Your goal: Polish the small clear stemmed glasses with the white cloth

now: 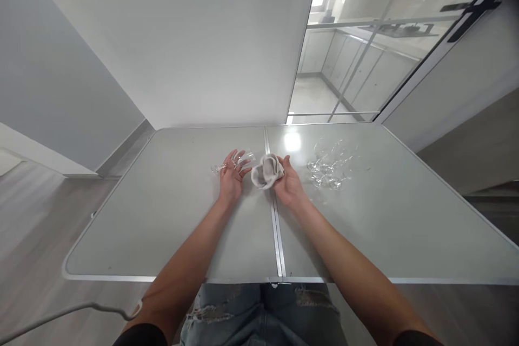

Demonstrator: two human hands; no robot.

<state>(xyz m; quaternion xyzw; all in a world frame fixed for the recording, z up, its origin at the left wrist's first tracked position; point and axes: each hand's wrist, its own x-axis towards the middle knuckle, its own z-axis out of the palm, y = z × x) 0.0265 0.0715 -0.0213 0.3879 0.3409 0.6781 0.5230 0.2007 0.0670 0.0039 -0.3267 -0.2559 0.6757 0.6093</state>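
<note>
My right hand (288, 183) grips a rolled, white and light-grey soft fabric piece (265, 172) with a round opening facing me. It looks like a sock, though its exact kind is hard to make out. The thumb points up beside the fabric and the other fingers are partly behind it. To its left, my left hand (232, 178) has its fingers spread, holding nothing that I can make out. Crumpled clear plastic (246, 158) shows behind and on both sides of those fingers, and I cannot tell whether they touch it.
A pile of clear, shiny plastic pieces (329, 170) lies right of my right hand. The grey folding table (170, 216) has a metal seam (277, 238) down its middle. Its far edge meets a white wall (194, 54). A glass door (348, 75) stands beyond, and a cable (89, 307) hangs at lower left.
</note>
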